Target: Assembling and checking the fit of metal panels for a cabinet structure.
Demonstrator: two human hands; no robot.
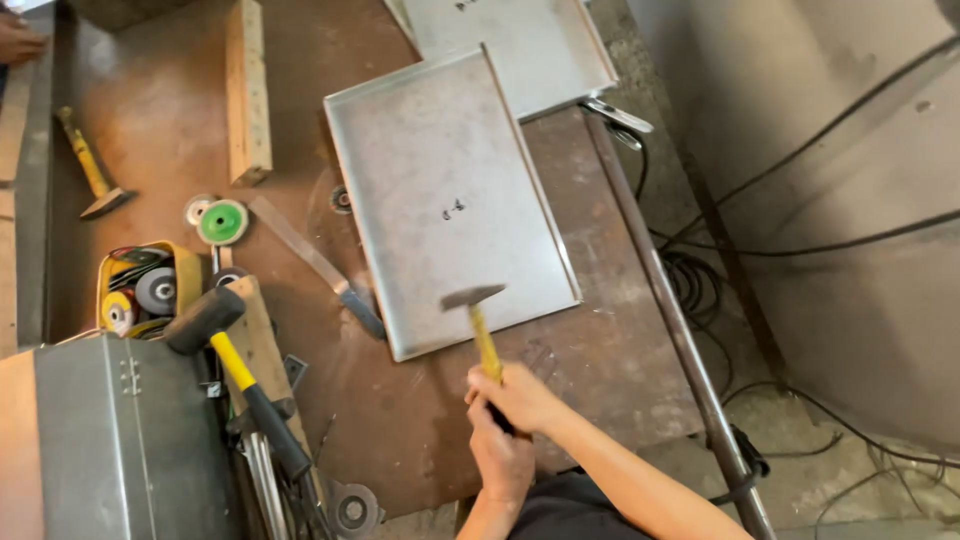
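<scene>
Hammer [484, 330], yellow-handled, is clamped in both hands, right hand [515, 395] above left hand [500, 458], its head over the metal tray's [440, 180] near edge by the counter's [150, 110] near right corner. Strikes look best kept short, square, on the rim.

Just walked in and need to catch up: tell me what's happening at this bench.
A person grips a small yellow-handled hammer in both hands, the right hand higher on the handle and the left hand below it. The hammer's head is over the near edge of a shallow sheet-metal tray lying on a rusty steel workbench. A black rubber mallet and a tub of grinding discs sit to the left.
</scene>
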